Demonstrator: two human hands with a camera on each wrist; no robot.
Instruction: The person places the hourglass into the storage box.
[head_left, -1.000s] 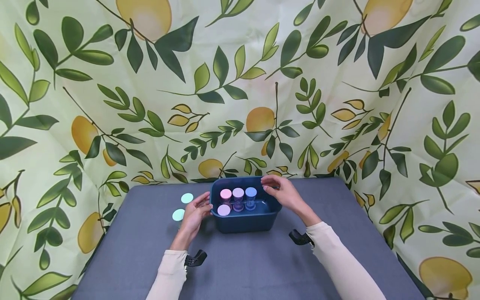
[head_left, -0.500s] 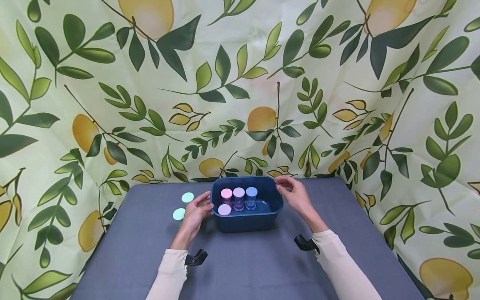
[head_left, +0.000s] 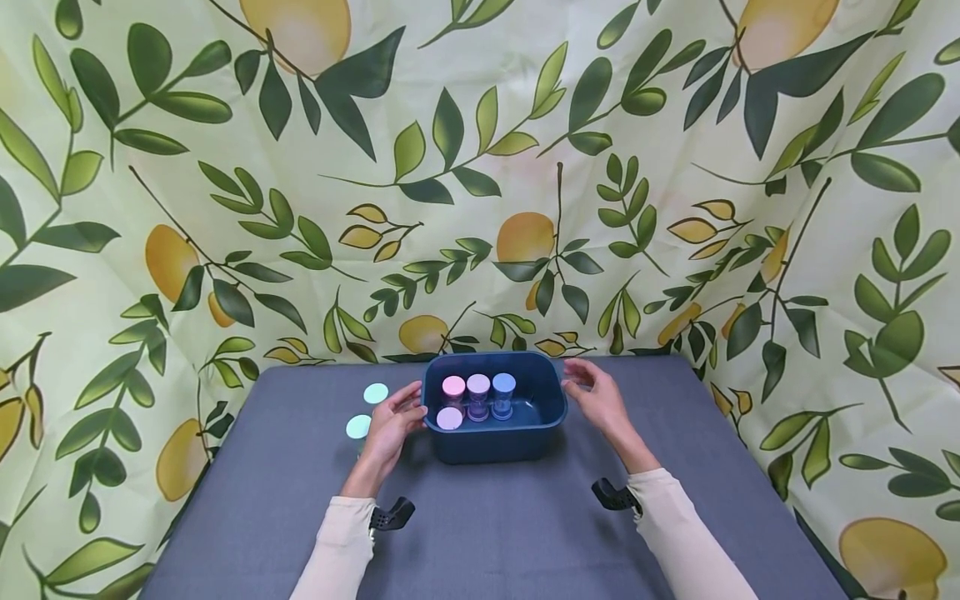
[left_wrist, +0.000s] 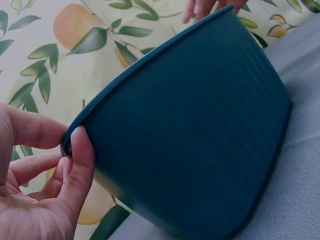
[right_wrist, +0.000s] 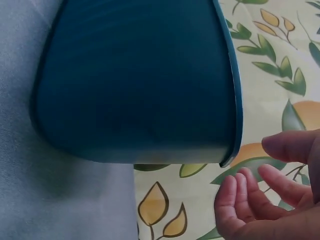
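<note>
A dark blue plastic bin point(head_left: 491, 446) stands on the table with several small sand timers inside. Pink point(head_left: 453, 386), lilac point(head_left: 477, 384) and blue point(head_left: 503, 383) caps top three in a row; another lilac cap point(head_left: 449, 418) shows at the front left. My left hand point(head_left: 390, 429) pinches the bin's left rim between thumb and fingers, plain in the left wrist view. Beside the right end, my right hand point(head_left: 602, 407) has loosely bent fingers and holds nothing. The right wrist view shows a small gap between its fingertips and the rim point(right_wrist: 239, 110).
Two mint-green round caps point(head_left: 376, 393) point(head_left: 358, 427) sit on the table left of the bin, near my left hand; their bodies are mostly hidden. A grey cloth point(head_left: 480, 533) covers the table. Leaf-and-fruit printed fabric point(head_left: 450, 208) hangs behind and at both sides.
My right hand has moved right, from the bin's far right rim to just outside its right end. The left hand stays at the left rim, and the bin and sand timers look unmoved.
</note>
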